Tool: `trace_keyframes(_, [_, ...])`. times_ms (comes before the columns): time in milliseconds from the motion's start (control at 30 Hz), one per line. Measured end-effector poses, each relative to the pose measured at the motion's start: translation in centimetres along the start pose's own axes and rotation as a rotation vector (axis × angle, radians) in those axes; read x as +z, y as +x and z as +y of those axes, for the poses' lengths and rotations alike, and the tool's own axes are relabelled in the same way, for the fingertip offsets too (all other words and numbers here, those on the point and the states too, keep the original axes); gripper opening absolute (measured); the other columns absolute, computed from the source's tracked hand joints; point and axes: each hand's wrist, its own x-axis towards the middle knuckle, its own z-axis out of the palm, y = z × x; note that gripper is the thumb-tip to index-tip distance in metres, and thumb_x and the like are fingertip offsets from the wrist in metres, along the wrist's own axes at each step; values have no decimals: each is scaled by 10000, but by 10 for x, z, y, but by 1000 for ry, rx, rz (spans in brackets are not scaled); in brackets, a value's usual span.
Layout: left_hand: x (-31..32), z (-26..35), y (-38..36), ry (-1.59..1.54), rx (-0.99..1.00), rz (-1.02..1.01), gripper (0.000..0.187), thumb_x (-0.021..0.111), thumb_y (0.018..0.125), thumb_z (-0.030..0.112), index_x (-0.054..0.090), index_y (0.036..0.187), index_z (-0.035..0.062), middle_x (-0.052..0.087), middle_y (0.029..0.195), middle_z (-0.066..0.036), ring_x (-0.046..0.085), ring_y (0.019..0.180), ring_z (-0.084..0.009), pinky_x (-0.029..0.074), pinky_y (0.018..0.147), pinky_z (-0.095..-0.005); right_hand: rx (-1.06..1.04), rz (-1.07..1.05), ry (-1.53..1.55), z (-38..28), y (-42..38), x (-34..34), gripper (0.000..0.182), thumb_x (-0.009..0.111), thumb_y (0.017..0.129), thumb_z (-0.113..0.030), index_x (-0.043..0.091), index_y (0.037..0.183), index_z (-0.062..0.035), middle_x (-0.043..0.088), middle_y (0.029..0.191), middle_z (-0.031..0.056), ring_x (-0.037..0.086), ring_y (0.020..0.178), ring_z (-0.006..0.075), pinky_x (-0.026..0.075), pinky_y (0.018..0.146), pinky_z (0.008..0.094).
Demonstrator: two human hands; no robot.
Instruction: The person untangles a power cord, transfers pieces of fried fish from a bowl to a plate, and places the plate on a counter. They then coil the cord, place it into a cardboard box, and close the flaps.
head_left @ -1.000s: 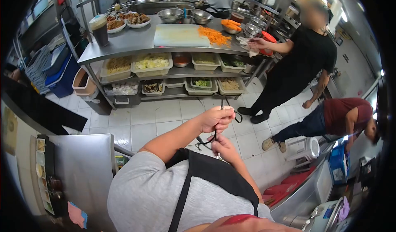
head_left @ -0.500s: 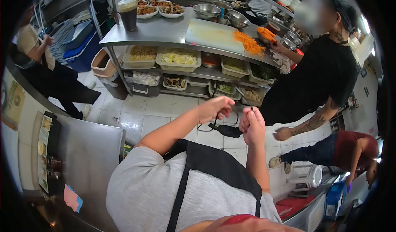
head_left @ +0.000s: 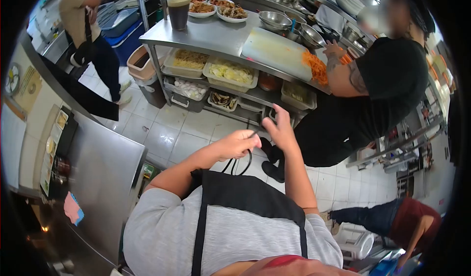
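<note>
A thin black cable (head_left: pixel 249 162) hangs in loops beneath my left hand (head_left: pixel 239 144), whose fingers are wrapped round it in front of my chest. Beside it on the right, my right hand (head_left: pixel 279 128) has its fingers apart, the index finger raised. A short dark stretch of cable lies between the two hands, and whether the right thumb touches it is hard to tell. Below them is the black apron (head_left: pixel 250 192) over my grey shirt.
Ahead stands a steel counter (head_left: pixel 216 38) with a cutting board (head_left: pixel 274 50), shredded carrot (head_left: pixel 315 67) and bowls. A person in black (head_left: pixel 378 99) leans at its right. A steel table (head_left: pixel 103 163) is at left. Other people stand left and lower right.
My hands have come closer together and moved left; the right hand has opened from its grip on the cable. The person in black has reached over the carrots. The view has shifted.
</note>
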Motion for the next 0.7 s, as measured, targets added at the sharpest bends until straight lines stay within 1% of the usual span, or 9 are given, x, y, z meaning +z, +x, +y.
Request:
trace_keyframes(33, [1,1,3,-73,67,41,173,442,851,229,474,814,63,384,602,24,291,417,-37,234,365,-175,-224,-82,115,2,4,-1,509,506,783,-289,360,1180,-5,352,1193,219,330,1130,315,260,941,356])
trace_keyframes(133, [-1,7,12,-274,114,97,195,435,858,246,465,809,60,368,576,26,291,416,-38,240,369,-175,-401,-590,647,8,15,4,573,388,806,-488,394,1126,-13,344,1218,176,295,1170,286,173,978,372])
trace_keyframes(233, [2,16,22,-374,261,134,214,408,866,271,446,791,74,341,550,26,290,412,-44,237,364,-182,-253,-658,777,10,7,-1,775,421,685,-664,384,1106,-15,385,1148,135,335,1119,243,213,950,347])
trace_keyframes(333, [5,24,35,-459,362,178,201,389,869,276,430,791,96,335,545,23,293,409,-52,242,362,-187,-473,-516,559,5,15,-28,832,656,591,-481,302,1183,-16,383,1129,150,354,1094,272,257,924,341])
trace_keyframes(367, [8,26,39,-477,371,215,197,386,870,277,429,796,100,335,547,24,294,409,-52,243,362,-187,-481,-459,438,-3,15,-38,637,674,601,-262,390,1123,-34,434,1055,149,409,1031,298,309,879,353])
trace_keyframes(500, [23,20,51,-457,264,275,201,362,879,291,430,832,108,339,566,25,285,402,-50,234,352,-187,-518,-327,148,28,27,-32,265,548,637,-37,510,899,-53,507,923,116,477,888,306,369,773,401])
trace_keyframes(600, [37,14,48,-355,120,204,230,349,885,294,445,838,90,374,556,17,288,401,-47,231,346,-185,-432,-117,391,32,42,-35,385,553,622,-40,475,999,-49,459,1026,153,445,979,329,364,827,368])
trace_keyframes(667, [43,7,44,-205,48,130,243,340,890,284,451,829,77,392,545,13,297,405,-46,234,346,-188,-565,-167,337,23,50,-40,442,548,606,-68,465,1040,-73,427,1093,166,392,1060,355,310,885,400])
trace_keyframes(700, [47,8,42,-197,-10,100,286,417,856,334,456,810,54,405,527,10,306,413,-43,246,359,-187,-662,-216,279,20,53,-40,440,545,602,-75,470,1036,-79,427,1099,164,382,1072,359,294,895,414])
